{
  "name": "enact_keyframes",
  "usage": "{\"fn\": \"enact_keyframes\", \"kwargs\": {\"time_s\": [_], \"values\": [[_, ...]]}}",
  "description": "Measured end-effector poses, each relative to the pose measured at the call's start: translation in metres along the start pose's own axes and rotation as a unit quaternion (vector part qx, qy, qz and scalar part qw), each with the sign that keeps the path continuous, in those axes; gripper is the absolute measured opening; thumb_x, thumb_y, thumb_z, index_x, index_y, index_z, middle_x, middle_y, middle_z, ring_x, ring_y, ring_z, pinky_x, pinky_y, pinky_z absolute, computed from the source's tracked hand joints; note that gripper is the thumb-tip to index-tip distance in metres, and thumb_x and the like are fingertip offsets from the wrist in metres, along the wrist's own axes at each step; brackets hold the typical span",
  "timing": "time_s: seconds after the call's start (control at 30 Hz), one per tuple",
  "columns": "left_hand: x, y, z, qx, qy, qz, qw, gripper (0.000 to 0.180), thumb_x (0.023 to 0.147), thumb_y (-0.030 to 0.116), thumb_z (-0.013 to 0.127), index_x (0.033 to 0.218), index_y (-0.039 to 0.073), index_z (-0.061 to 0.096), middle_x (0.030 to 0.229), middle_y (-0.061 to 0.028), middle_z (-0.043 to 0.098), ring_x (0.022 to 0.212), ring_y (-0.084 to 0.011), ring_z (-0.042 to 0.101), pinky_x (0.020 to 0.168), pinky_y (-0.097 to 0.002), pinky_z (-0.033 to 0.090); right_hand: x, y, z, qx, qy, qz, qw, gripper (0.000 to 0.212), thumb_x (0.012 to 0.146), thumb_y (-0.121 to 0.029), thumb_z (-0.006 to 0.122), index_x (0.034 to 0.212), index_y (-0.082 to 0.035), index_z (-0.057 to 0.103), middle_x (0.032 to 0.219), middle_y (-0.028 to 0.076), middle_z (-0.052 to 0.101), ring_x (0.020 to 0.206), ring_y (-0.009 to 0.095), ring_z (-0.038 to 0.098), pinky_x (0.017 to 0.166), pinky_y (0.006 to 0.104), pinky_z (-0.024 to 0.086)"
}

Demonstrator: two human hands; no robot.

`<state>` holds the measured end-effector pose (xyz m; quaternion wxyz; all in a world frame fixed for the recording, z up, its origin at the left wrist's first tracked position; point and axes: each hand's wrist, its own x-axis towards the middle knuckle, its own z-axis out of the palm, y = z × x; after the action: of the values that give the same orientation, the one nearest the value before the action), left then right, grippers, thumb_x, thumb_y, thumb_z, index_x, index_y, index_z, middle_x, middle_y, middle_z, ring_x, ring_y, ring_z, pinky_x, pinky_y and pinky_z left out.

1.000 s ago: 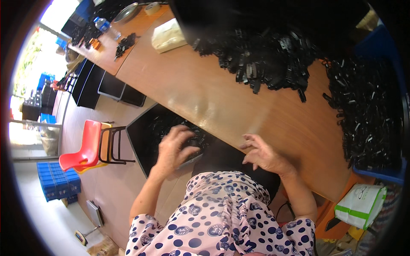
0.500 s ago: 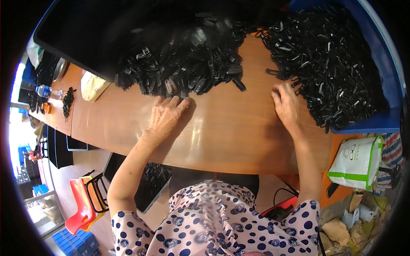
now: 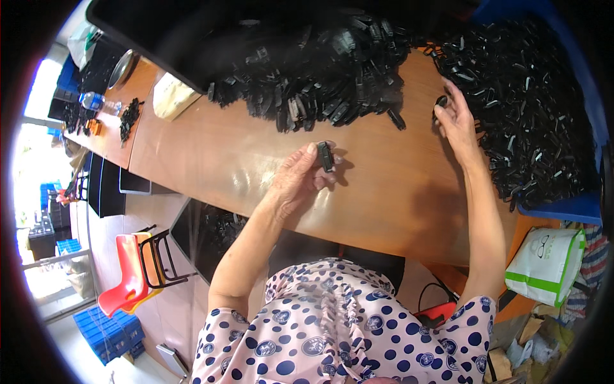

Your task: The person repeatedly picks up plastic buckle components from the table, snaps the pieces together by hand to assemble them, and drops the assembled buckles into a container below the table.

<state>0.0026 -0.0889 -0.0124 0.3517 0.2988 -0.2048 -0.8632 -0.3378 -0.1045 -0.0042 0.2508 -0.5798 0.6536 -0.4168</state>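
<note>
Between the thumb and fingers of my left hand (image 3: pixel 299 176) is a small dark rectangular plastic part (image 3: pixel 326 157), raised over the wooden table. My right hand (image 3: pixel 458 121) pinches a small black plastic piece (image 3: pixel 440 102) near the edge of the right-hand heap. Beyond my left hand spreads a large pile of black plastic parts (image 3: pixel 307 96), lying loose on the table. A second heap of black loop-shaped pieces (image 3: pixel 524 115) fills a blue bin (image 3: pixel 563 208) on the right and spills toward my right hand.
A black tray (image 3: pixel 153 38) leans over the far left of the wooden table (image 3: pixel 217 153). A cream bag (image 3: pixel 173 96) and a water bottle (image 3: pixel 96 102) are at left. Below stand a red chair (image 3: pixel 128 275) and a white-green bag (image 3: pixel 543 265).
My left hand has come back from the pile toward me, now with a dark part in it. My right hand has lifted slightly away with a small black piece. The view has shifted.
</note>
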Motion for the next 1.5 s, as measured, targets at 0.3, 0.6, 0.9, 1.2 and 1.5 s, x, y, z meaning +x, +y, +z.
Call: {"fn": "enact_keyframes", "kwargs": {"time_s": [0.3, 0.6, 0.9, 1.2, 1.5], "values": [[-0.050, -0.034, 0.008, 0.472, -0.002, 0.227, 0.852, 0.029, 0.092, 0.011, 0.059, 0.120, 0.001, 0.057, 0.097, -0.0063, 0.065, 0.085, -0.0146, 0.060, 0.078, -0.0261, 0.048, -0.133, -0.100, 0.073, 0.501, -0.163, 0.139, 0.839, 0.016, 0.087, 0.001, 0.061, 0.100, -0.005, 0.053, 0.102, 0.006, 0.059, 0.087, 0.015, 0.064, 0.073, 0.0235, 0.051], [-0.086, -0.037, 0.028, 0.547, -0.019, 0.261, 0.795, 0.029, 0.087, 0.007, 0.062, 0.116, 0.002, 0.060, 0.095, -0.0121, 0.067, 0.084, -0.0177, 0.064, 0.075, -0.0290, 0.050, -0.166, -0.113, 0.068, 0.471, -0.161, 0.086, 0.863, 0.014, 0.087, 0.003, 0.060, 0.100, -0.001, 0.055, 0.103, 0.006, 0.058, 0.094, 0.014, 0.061, 0.085, 0.0268, 0.051], [-0.105, -0.035, 0.031, 0.632, -0.060, 0.347, 0.690, 0.029, 0.085, 0.006, 0.060, 0.114, 0.005, 0.061, 0.098, -0.0169, 0.066, 0.088, -0.0328, 0.064, 0.076, -0.0365, 0.052, -0.176, -0.122, 0.051, 0.340, -0.248, 0.169, 0.891, 0.018, 0.087, -0.007, 0.064, 0.103, -0.001, 0.058, 0.097, 0.005, 0.060, 0.087, 0.007, 0.057, 0.073, 0.0224, 0.049], [-0.108, -0.077, 0.009, 0.633, -0.171, 0.386, 0.650, 0.022, 0.084, 0.012, 0.059, 0.101, -0.001, 0.054, 0.088, -0.0182, 0.060, 0.080, -0.0380, 0.060, 0.068, -0.0449, 0.048, -0.210, -0.094, 0.059, 0.354, -0.284, 0.273, 0.849, 0.023, 0.083, -0.013, 0.071, 0.085, -0.009, 0.048, 0.068, 0.004, 0.059, 0.046, 0.010, 0.053, 0.034, 0.0172, 0.036], [-0.110, -0.070, 0.004, 0.507, -0.033, 0.337, 0.792, 0.024, 0.084, 0.017, 0.064, 0.103, 0.002, 0.062, 0.109, -0.0171, 0.059, 0.103, -0.0342, 0.057, 0.084, -0.0403, 0.047, -0.194, -0.136, 0.094, 0.432, -0.236, 0.316, 0.811, 0.035, 0.086, -0.024, 0.068, 0.112, -0.006, 0.052, 0.091, 0.008, 0.062, 0.069, 0.014, 0.062, 0.043, 0.0193, 0.048]]}}
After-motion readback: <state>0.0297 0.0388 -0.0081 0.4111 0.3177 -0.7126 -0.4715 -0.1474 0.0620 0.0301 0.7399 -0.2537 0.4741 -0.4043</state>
